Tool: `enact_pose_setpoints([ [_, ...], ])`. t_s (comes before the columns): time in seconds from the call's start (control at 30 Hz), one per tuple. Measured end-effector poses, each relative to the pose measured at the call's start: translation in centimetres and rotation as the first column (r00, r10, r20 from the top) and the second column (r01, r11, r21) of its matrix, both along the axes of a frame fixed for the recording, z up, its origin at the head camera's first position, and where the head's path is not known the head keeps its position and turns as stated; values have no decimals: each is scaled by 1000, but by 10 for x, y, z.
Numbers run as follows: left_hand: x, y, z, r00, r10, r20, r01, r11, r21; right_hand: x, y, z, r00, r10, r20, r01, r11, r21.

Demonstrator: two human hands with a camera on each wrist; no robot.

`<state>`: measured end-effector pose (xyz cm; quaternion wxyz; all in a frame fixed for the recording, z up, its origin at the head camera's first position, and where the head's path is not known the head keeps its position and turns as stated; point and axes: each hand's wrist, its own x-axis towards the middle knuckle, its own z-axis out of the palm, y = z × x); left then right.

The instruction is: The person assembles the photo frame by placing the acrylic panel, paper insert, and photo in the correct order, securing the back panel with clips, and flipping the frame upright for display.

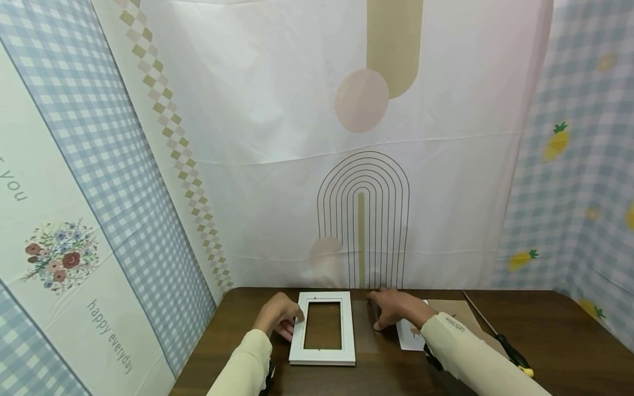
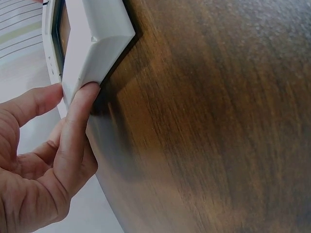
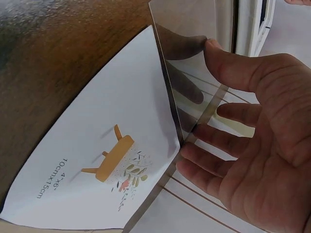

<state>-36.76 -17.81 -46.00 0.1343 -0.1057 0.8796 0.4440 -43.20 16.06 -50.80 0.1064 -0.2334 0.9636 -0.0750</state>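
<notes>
A white picture frame [image 1: 323, 356] lies face up on the wooden table, its opening showing the brown tabletop. My left hand [image 1: 281, 316] pinches its left side; in the left wrist view the thumb is on the face and the index finger [image 2: 80, 109] on the outer edge. To the right of the frame lies a clear sheet [image 3: 194, 19], see-through and shiny. My right hand [image 1: 396, 307] is over it, fingers spread and loosely bent, the thumb [image 3: 233, 68] touching its surface. Beside the sheet is a white paper insert [image 3: 107, 102] printed with a chair, flowers and a size.
A brown board [image 1: 453, 313] lies partly beneath my right forearm. Further right, a screwdriver [image 1: 510, 349] with a black and yellow handle points toward the back of the table [image 1: 555, 330]. A patterned cloth [image 1: 267, 220] hangs directly behind the table's far edge.
</notes>
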Motion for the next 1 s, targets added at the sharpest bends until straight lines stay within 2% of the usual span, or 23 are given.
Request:
enact_pose_setpoints([
  [0.07, 0, 0, 0, 1000, 0, 4, 0, 1000, 2, -3, 0, -2, 1000, -5, 0, 5, 1000, 3],
  [0.13, 0, 0, 0, 1000, -2, 4, 2, 1000, 0, 1, -4, 6, 1000, -20, 14, 20, 1000, 4],
  [0.17, 0, 0, 0, 1000, -3, 4, 3, 1000, -1, 4, -6, 11, 999, -28, 20, 28, 1000, 4],
  [0.2, -1, 0, 1, 1000, -3, 4, 3, 1000, 0, 15, -11, 25, 998, -50, 42, 50, 999, -5],
  [0.3, -2, 0, 1, 1000, -2, 5, 2, 1000, 0, 29, -18, 45, 995, -76, 60, 77, 997, -18],
  [0.43, -4, 1, 3, 1000, 0, 9, 0, 1000, 3, 36, -21, 56, 996, -85, 42, 85, 996, -8],
  [0.63, -4, 1, 6, 1000, 3, 4, -3, 1000, 1, 30, -22, 54, 995, -89, 37, 90, 996, -19],
  [0.77, -3, 1, 7, 1000, 6, 6, -6, 1000, -4, 26, -26, 53, 990, -124, 60, 125, 992, -20],
  [0.9, -2, 1, 5, 1000, 8, 13, -8, 1000, -4, 1, -25, 29, 986, -154, 57, 151, 987, 52],
  [1.0, -2, 0, 2, 1000, 8, 20, -8, 1000, -5, -4, -25, 24, 985, -162, 52, 158, 985, 75],
])
